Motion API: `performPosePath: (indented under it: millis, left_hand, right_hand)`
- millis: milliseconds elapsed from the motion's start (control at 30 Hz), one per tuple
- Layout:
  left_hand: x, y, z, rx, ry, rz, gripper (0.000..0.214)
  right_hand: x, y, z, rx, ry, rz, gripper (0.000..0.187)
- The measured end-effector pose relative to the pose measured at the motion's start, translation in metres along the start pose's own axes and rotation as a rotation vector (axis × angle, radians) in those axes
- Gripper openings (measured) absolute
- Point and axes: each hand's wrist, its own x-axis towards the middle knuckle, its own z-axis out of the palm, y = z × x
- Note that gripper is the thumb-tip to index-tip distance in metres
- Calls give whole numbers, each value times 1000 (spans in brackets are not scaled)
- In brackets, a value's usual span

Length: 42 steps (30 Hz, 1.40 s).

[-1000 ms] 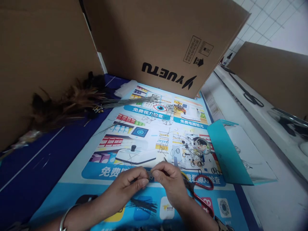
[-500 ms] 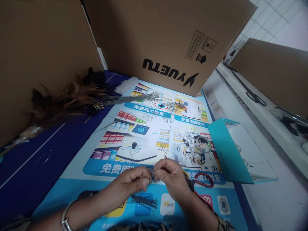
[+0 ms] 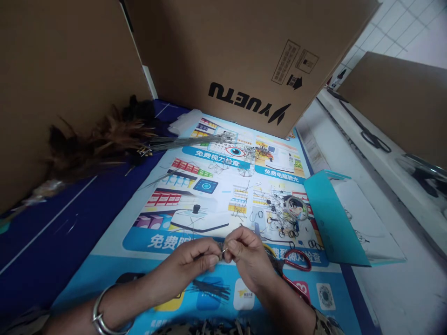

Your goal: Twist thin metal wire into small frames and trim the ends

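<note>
My left hand [image 3: 200, 258] and my right hand [image 3: 246, 256] meet over the front of the printed sheet, fingertips pinched close together. Between them shows a small thin piece of wire [image 3: 224, 251], slightly curved, with most of it hidden by the fingers. A bundle of short dark wires [image 3: 211, 289] lies on the sheet just below my hands. Scissors with red handles [image 3: 296, 265] rest beside my right wrist, partly covered by the forearm. Right of centre, many small dark wire loops and hooks [image 3: 284, 218] are scattered about a round clear container [image 3: 296, 208].
Brown feathers [image 3: 111, 130] and a bundle of long thin wires [image 3: 188, 141] lie at the back left. A large cardboard box [image 3: 240, 56] stands at the back. An open teal box [image 3: 335, 228] holds some wire pieces at right. Black scissors [image 3: 373, 139] lie on a white ledge.
Both hands stay together at nearly the same place. My right fingers have turned a little, and the thin wire between the fingertips now shows more clearly. The view has shifted slightly.
</note>
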Motion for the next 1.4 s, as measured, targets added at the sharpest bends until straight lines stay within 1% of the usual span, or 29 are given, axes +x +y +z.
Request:
performPosePath:
  millis: [67,133,200,267,333,400,433,500,600,733,900,1000,1067,1100,1167,1200,1267,1300,1333,1400]
  left_hand:
    - [-1,1,0,103,35,18,25]
    - [-1,3,-2,225,54,42,24]
    - [-1,5,-6,342,53,71,23]
    - [-2,6,-11,445,44,106,22]
    - [-4,6,-15,530,40,136,21]
    - [-6,5,-17,603,32,157,22]
    - [-8,5,-18,638,21,165,23]
    - [-10,5,-19,699,-3,182,24]
    - [-13,5,-19,768,-25,203,24]
    - [-14,8,-21,847,-46,255,23]
    - [-14,12,-18,977,-87,286,14]
    - [-14,14,-19,1023,-104,287,12]
    - [-15,17,-28,1058,-103,275,12]
    - [-17,19,-35,1075,-93,266,13]
    - [-21,23,-55,1091,-6,247,20]
    - [-24,25,-66,1104,73,260,22]
    - [-29,24,-87,1117,272,248,25]
    - [-31,23,-95,1108,382,233,22]
    - [-33,21,-100,1118,395,204,21]
    - [-33,17,-105,1131,365,205,19]
  right_hand:
    - [1,-3,-3,-155,-16,-26,21]
    - [1,-6,-6,-377,-20,-89,17]
    - [0,-8,-8,-624,3,-192,11]
    - [0,-8,-9,-842,7,-343,6]
    - [-1,-7,-8,-1019,-52,-505,11]
    - [-2,-5,-8,-1170,-150,-643,14]
    - [-3,-4,-8,-1233,-193,-686,15]
    - [-4,-3,-8,-1325,-251,-715,16]
    - [-6,0,-9,-1394,-312,-698,19]
    - [-7,5,-13,-1407,-359,-689,23]
    - [-5,12,-14,-1405,-411,-685,18]
    - [-4,13,-10,-1415,-405,-671,15]
    - [-3,11,-8,-1408,-371,-656,14]
    - [-2,10,-8,-1395,-337,-649,12]
    - [-1,8,-8,-1335,-241,-666,8]
    - [0,8,-9,-1300,-191,-677,10]
    - [2,8,-10,-1256,-133,-684,13]
    - [3,9,-11,-1256,-136,-686,12]
    - [3,10,-11,-1273,-157,-679,12]
    - [4,14,-11,-1336,-219,-665,12]
